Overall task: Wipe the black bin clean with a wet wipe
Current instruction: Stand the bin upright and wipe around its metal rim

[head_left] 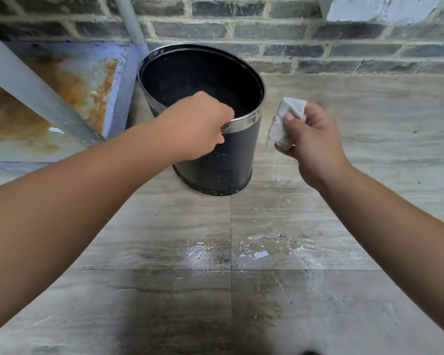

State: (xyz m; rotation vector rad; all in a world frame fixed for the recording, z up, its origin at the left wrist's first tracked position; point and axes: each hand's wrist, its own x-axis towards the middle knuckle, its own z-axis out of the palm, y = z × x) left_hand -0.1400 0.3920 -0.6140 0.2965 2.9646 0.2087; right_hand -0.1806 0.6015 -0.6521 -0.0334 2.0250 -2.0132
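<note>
The black bin (223, 160) stands on the tiled floor, round, with a shiny metal band around its rim and pale specks on its side. It leans slightly toward me. My left hand (195, 124) grips the near rim, fingers curled over the edge into the bin. To the right of the bin, a little apart from it, my right hand (310, 139) holds a crumpled white wet wipe (283, 121) between thumb and fingers. The wipe does not touch the bin.
A grey brick wall (318, 44) runs behind the bin. At left, slanted grey metal bars (36, 98) stand over a rust-stained surface (69, 80). A grey pipe (132, 19) rises behind the bin. Water puddles (254, 252) lie on the floor tiles near me.
</note>
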